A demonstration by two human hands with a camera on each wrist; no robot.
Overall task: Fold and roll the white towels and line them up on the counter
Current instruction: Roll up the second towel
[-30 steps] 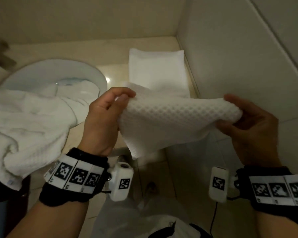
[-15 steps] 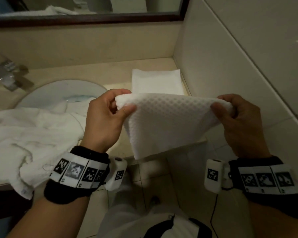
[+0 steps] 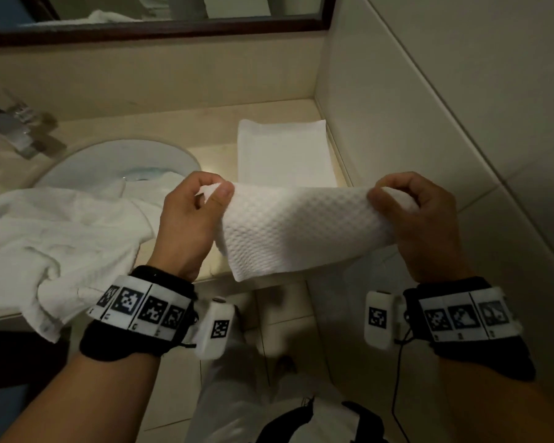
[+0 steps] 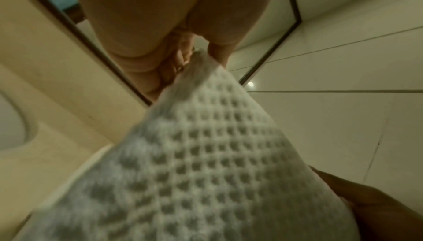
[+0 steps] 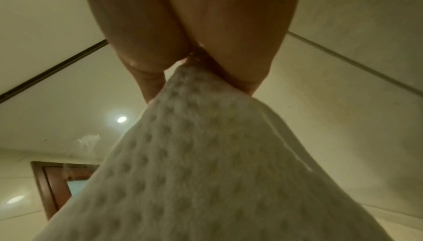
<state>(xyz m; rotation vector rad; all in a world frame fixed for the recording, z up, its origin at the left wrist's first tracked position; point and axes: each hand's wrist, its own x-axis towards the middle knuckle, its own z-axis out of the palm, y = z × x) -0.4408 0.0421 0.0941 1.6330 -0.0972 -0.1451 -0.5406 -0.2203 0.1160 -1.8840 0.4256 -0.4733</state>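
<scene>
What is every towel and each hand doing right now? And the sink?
waffle towel: held up in the air, stretched between both hands, not rolled.
left hand: pinches the towel's left top corner.
right hand: pinches the right top corner.
folded towel: lies flat on the counter, by the wall.
crumpled towel: unfolded, draped over the sink edge.

Right hand [image 5: 194, 33] fills the top of frame, thumb and fingers pinching the peak of a white waffle-weave towel [image 5: 194, 163]; the cloth fans out wide below the grip, blurred by closeness. Left of the grip, a round ceiling light [image 5: 121, 119]. Far below-left, a brown door frame [image 5: 45, 187] with a second light [image 5: 14, 199] beside it.
</scene>
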